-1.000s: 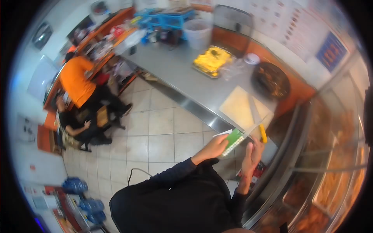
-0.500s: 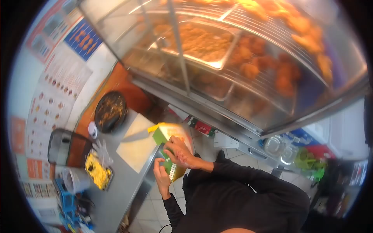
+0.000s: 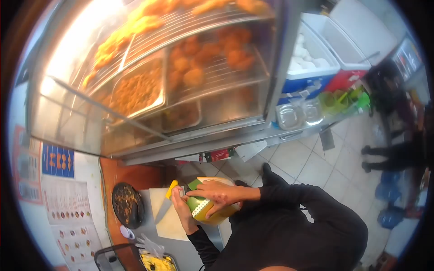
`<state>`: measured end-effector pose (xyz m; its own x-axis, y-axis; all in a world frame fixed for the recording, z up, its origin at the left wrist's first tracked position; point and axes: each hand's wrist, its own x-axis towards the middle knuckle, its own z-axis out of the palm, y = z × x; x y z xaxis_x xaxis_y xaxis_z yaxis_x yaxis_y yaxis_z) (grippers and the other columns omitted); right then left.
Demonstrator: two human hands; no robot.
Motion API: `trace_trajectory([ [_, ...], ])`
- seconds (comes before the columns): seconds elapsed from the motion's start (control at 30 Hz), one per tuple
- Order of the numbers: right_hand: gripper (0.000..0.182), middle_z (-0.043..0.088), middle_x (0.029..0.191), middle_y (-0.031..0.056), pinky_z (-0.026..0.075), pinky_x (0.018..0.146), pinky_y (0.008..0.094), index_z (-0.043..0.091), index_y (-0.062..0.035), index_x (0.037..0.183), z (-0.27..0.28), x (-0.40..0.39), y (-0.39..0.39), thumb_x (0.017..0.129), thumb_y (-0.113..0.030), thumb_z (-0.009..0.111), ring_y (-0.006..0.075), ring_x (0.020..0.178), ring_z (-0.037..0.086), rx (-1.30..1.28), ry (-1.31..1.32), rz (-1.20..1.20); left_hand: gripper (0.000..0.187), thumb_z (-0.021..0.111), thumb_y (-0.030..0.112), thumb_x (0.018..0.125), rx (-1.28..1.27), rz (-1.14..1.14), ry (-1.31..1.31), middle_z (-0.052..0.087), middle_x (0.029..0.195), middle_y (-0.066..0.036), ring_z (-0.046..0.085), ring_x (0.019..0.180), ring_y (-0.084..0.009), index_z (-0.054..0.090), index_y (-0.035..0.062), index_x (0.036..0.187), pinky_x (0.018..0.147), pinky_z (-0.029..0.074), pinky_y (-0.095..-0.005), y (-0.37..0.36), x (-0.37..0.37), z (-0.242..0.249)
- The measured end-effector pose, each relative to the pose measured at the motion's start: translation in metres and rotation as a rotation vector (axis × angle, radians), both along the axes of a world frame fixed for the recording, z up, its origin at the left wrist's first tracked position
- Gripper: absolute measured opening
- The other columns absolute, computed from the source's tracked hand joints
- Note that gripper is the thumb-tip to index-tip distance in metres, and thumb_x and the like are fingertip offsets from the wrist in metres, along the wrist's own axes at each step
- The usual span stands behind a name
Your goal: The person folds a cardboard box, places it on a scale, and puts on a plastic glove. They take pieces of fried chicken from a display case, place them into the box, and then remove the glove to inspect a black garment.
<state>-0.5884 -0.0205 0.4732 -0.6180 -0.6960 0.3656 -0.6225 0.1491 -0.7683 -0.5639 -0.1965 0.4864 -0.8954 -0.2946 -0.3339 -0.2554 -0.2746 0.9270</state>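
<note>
In front of my body I hold a green, yellow and white printed cardboard box (image 3: pixel 211 214) with a row of white dots along one edge. Across its top lies my right hand (image 3: pixel 221 194), thumb toward the lower side, gripping it. My left hand (image 3: pixel 182 208) closes on the box's left edge; part of its grip is hidden. Close to the left fingers, a knife (image 3: pixel 163 207) with a yellow handle rests on a pale cutting board (image 3: pixel 172 222).
A glass warming cabinet (image 3: pixel 181 131) with fried food stands ahead. On the left are a dark pan (image 3: pixel 127 205), a white cup (image 3: pixel 127 232) and a tray of yellow food (image 3: pixel 157 262). Clear plastic containers (image 3: pixel 289 116) and coolers (image 3: pixel 312 81) are at right. Another person (image 3: pixel 398 151) stands far right.
My view has swung to the right, bringing the coolers and the other person into sight. The right hand has spread farther over the box, and the left hand has moved up along its edge.
</note>
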Motion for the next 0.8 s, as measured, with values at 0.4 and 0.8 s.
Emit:
trace_trajectory([
  [0.4, 0.049, 0.063, 0.097, 0.0119, 0.043, 0.081, 0.0298, 0.059, -0.0024, 0.104, -0.014, 0.009, 0.154, 0.083, -0.047, 0.061, 0.0187, 0.093, 0.059, -0.278, -0.552, -0.348, 0.079, 0.056, 0.063, 0.079, -0.050, -0.492, 0.384, 0.061, 0.108, -0.012, 0.060, 0.098, -0.0186, 0.052, -0.0052, 0.117, 0.087, 0.046, -0.0310, 0.048, 0.038, 0.016],
  [0.8, 0.054, 0.062, 0.104, 0.0057, 0.043, 0.084, 0.0264, 0.057, -0.0021, 0.116, -0.062, 0.013, 0.241, 0.087, -0.047, 0.057, 0.0113, 0.094, 0.057, -0.407, -0.842, -0.466, 0.069, 0.052, 0.051, 0.087, 0.647, -0.393, 0.342, 0.043, 0.135, -0.014, 0.042, 0.125, -0.0278, 0.035, 0.0017, 0.133, 0.101, 0.037, -0.0419, 0.185, 0.042, -0.017],
])
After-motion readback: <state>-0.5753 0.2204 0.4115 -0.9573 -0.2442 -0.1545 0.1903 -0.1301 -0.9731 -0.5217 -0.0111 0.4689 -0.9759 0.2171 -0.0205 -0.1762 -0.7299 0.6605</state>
